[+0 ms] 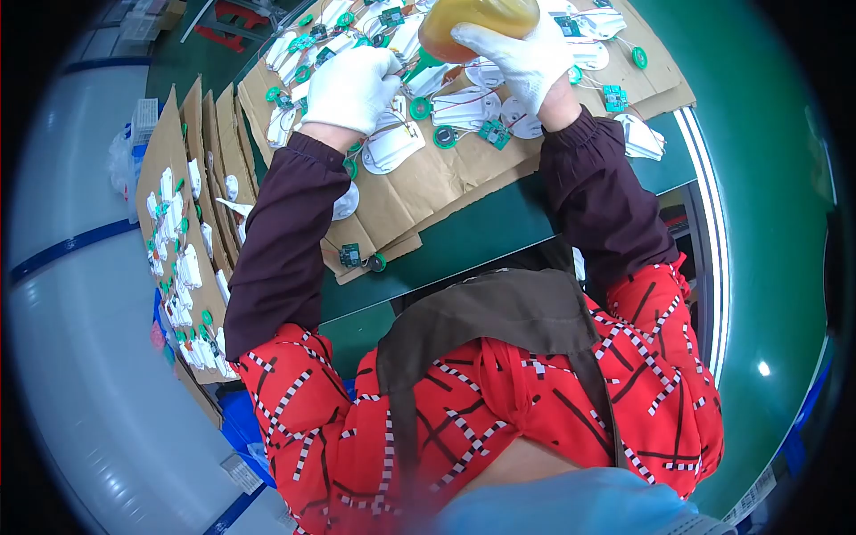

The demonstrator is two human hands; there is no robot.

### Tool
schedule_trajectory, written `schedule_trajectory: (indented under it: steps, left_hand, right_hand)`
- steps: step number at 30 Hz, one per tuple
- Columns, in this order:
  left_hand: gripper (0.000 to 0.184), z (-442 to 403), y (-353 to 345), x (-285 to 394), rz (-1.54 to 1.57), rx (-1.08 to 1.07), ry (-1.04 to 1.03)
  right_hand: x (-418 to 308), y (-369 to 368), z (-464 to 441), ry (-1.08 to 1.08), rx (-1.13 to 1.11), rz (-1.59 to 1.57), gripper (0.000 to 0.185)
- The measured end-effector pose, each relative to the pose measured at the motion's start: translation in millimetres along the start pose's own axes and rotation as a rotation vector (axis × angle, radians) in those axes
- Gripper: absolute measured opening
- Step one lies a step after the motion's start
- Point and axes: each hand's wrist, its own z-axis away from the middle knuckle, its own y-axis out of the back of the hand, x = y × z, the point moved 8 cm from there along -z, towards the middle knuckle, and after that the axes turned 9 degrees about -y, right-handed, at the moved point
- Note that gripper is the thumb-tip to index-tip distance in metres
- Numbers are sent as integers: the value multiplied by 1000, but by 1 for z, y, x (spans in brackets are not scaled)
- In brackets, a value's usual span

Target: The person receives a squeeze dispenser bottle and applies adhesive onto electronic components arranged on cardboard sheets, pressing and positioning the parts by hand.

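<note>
The amber translucent container [477,22] is at the far middle of the view, above the crowded cardboard sheet [464,169], its far end cut off by the frame. The right hand [528,64], in a white glove, grasps it from the right: the fingers are closed around its side, one digit stretched leftward across its near face. The right forearm reaches away from the body and leans left, its dark sleeve gathered at the wrist.

The left hand [350,92], also white-gloved, is to the left of the container and apart from it, over the parts at the left of the sheet. Its back is up and its fingers are bent toward the right; whether they pinch anything, I cannot tell. The left forearm slants far and rightward.

Around and below both hands lie white plastic housings [392,147], green circuit boards [494,134] and round green-rimmed discs [420,108], joined in places by thin wires. One board and disc lie at the near left corner of the cardboard; a white housing lies at its right edge.

The cardboard rests on the green tabletop [499,214]. Farther left, more cardboard sheets [234,143] stand tilted in a row, the leftmost carrying similar parts.
</note>
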Motion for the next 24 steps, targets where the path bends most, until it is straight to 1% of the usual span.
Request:
schedule_trajectory:
  steps: [2, 4, 6, 8, 10, 12, 14, 16, 17, 19, 20, 22, 24]
  left_hand:
    - [10, 3, 5, 3, -39, 2, 13]
    - [10, 5, 7, 4, -51, -1, 19]
    - [10, 6, 8, 4, -65, -5, 25]
    - [13, 6, 3, -1, -113, -100, 88]
    - [14, 6, 3, -1, -101, -99, 95]
    - [14, 7, 2, -3, -90, -99, 104]
    - [14, 6, 3, -1, -121, -68, 55]
    - [14, 6, 3, -1, -113, -70, 61]
    - [14, 6, 3, -1, -104, -74, 66]
    - [14, 7, 3, -1, -109, -74, 72]
    - [14, 7, 3, -1, -113, -75, 75]
    - [14, 6, 4, -1, -112, -85, 83]
    - [14, 6, 2, -2, -110, -94, 89]
  right_hand:
    - [1, 0, 0, -10, 7, 15, 59]
    - [-2, 0, 1, 42, 2, 63, 59]
    - [1, -2, 1, 13, -3, 57, 59]
    - [2, -4, 2, -13, -9, 52, 59]
    - [-6, -4, 8, 49, 58, 195, 60]
    - [-8, -6, 10, 23, 38, 149, 61]
    - [-6, -7, 10, -2, 18, 101, 62]
    - [-11, -8, 10, 107, -2, 158, 62]
    - [-8, -8, 9, 106, -4, 158, 62]
    - [-22, -20, 17, 305, -305, -270, 63]
    - [-24, -20, 18, 304, -307, -271, 63]
    - [-8, -5, 11, 43, -19, 53, 63]
    - [-3, 0, 7, 58, -15, 110, 62]
